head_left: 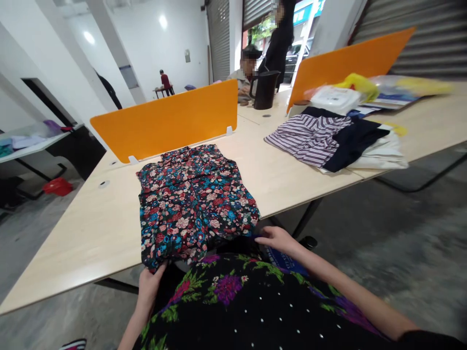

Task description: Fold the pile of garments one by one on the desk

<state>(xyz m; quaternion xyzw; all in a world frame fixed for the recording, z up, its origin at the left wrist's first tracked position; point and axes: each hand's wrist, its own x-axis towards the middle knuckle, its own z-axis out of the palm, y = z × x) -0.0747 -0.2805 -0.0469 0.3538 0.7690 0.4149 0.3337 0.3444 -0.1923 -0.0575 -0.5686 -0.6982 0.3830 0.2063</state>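
Note:
A sleeveless floral garment (193, 199), dark with red, pink and blue flowers, lies spread flat with its lower hem at the table's front edge. At the hem's left corner, my left hand (149, 284) grips the cloth, with some fingers hidden beneath it. My right hand (278, 239) is just off the hem's right corner, below the table edge. Its fingers are partly stretched and apart, with nothing visible between them. The hem sags a little between the two hands.
The pale wooden table (83, 233) has an orange divider (168, 119) behind the garment. To the right lie folded striped and navy clothes (317, 138), a white package (335, 99) and plastic bags (394, 87). A black pitcher (265, 91) stands farther back, near two people.

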